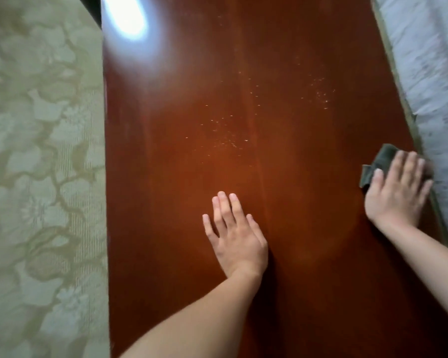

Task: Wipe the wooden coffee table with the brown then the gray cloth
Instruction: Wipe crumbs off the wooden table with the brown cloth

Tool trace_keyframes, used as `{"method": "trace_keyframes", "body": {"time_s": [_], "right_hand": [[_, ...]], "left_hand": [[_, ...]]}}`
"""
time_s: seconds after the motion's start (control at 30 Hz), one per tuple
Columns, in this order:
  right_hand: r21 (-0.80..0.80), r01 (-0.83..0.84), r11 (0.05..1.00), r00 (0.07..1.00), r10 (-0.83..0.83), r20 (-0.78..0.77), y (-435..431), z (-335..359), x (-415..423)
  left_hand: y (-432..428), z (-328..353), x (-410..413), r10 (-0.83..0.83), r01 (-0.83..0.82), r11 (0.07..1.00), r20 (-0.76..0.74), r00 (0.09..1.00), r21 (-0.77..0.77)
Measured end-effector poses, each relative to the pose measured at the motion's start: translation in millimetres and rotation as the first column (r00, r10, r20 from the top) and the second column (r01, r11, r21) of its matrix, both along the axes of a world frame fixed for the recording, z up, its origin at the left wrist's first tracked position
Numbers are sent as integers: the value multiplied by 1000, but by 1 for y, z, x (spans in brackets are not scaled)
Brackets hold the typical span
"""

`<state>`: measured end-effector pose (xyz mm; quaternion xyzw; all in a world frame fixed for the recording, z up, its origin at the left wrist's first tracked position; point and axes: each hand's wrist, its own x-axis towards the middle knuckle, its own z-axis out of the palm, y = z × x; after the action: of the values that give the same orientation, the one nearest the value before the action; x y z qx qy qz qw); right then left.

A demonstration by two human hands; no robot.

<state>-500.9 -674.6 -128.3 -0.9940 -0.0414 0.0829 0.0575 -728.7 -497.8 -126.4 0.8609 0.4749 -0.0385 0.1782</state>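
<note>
My left hand (234, 236) lies flat, fingers straight, on the wooden coffee table (295, 73). My right hand (398, 189) presses a dark cloth (375, 166) flat-fingered at its right edge. Farther on lie specks (225, 135); a hasty sweep could flick them off the edge.

Dim, warm indoor light. One blown-out white glare patch (126, 18) sits at the far left of the glossy counter (166, 164) — the reflection of a lamp out of view. A softer sheen spreads over the counter's middle and picks out pale specks (225, 135). Dark shadow hugs the right side of the left hand (234, 233). Blur smears the right hand (398, 188) and the grey fabric (429, 73) — the whole frame is soft. The counter edges bow outward from wide-angle distortion.
</note>
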Motion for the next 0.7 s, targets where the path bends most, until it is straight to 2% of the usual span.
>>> {"method": "trace_keyframes", "body": {"time_s": [0.07,0.13,0.17,0.27,0.37,0.47,0.57,0.63,0.7], "right_hand": [[17,106,994,994,-106,-13,26,0,-14],[6,102,995,995,-102,-12,70,2,-28],[-1,60,998,998,-60,-21,96,3,-38],[-31,-108,994,994,107,-19,186,2,-70],[-65,-298,952,955,297,-25,284,2,-109],[-51,-533,845,846,533,-11,376,0,-156],[45,-785,617,616,787,-43,438,-2,-198],[78,-854,514,511,858,-58,449,-1,-206],[82,-868,491,487,871,-62,437,-1,-196]], "left_hand": [[29,4,-11,-111,113,993,82,990,-19],[71,1,-40,-337,334,941,92,937,53],[96,-2,-57,-410,404,910,60,910,88],[163,-6,-105,-434,430,889,-13,901,158],[191,-10,-142,-513,516,839,-63,856,173],[192,-14,-157,-492,490,853,-35,870,178],[190,-16,-156,-480,476,861,-19,877,178],[191,-16,-155,-488,481,858,-5,873,182],[192,-15,-156,-482,471,862,16,876,186]]}}
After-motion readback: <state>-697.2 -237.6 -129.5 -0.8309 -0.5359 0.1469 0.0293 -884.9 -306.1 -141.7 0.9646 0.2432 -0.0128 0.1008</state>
